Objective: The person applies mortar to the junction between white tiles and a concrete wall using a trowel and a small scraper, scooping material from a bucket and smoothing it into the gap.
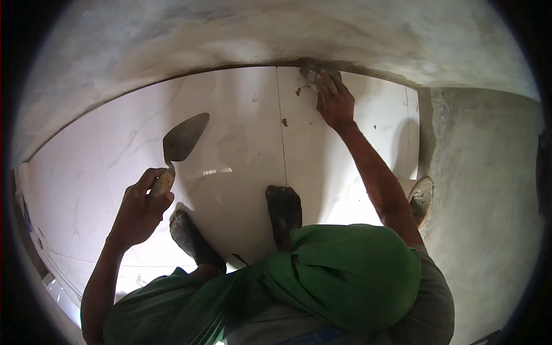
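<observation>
My left hand (141,207) is wrapped round the worn wooden handle of a pointed trowel (186,138). Its grey metal blade points up and away to the right, over the pale tiles. At the foot of the far wall, my right hand (336,102) reaches into the joint between wall and floor. Its fingers are bent and pressed together over a small greyish thing that I cannot make out. Dark wet mortar (310,62) lies along the joint there, and crumbs of it are on the tile beside the hand.
Glossy white marbled floor tiles (230,138) run up to a curved-looking grey plastered wall (241,34). A grey side wall (483,149) stands at the right. A round container with grey mortar (422,201) sits by it, near my right forearm. My dark-covered feet (283,213) are on the tiles.
</observation>
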A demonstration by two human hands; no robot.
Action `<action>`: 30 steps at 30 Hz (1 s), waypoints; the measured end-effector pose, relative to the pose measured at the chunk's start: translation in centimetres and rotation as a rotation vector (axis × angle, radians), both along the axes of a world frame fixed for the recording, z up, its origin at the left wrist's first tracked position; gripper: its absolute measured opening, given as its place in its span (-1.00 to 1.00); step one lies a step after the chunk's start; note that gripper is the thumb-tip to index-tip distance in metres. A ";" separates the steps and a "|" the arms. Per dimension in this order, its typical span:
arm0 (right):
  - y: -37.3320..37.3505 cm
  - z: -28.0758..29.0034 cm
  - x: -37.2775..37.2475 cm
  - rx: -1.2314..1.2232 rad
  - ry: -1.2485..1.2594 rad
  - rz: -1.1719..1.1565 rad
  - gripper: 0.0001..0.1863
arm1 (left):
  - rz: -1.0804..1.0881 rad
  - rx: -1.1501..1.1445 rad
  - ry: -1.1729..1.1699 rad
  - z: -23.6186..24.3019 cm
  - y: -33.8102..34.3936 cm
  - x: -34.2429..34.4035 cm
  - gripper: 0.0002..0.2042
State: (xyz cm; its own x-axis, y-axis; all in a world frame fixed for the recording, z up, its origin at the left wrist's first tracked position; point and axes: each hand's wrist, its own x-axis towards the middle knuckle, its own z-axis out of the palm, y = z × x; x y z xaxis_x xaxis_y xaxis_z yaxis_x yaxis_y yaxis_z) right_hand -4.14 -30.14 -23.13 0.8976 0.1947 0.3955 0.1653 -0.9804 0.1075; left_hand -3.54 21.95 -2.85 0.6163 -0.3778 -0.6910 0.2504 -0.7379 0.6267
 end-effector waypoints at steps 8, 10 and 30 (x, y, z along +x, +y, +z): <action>0.9 -1.8 0.0 0.035 0.284 -0.197 -0.38 | 0.014 -0.048 0.042 -2.0 1.4 0.3 -0.61; 0.9 -0.6 0.3 0.045 0.377 -0.227 -0.41 | -0.027 -0.030 0.031 -2.1 1.0 0.8 -0.61; 2.4 2.9 0.6 0.238 0.373 -0.155 -0.65 | 0.034 -0.029 0.017 -0.5 3.6 0.0 -0.57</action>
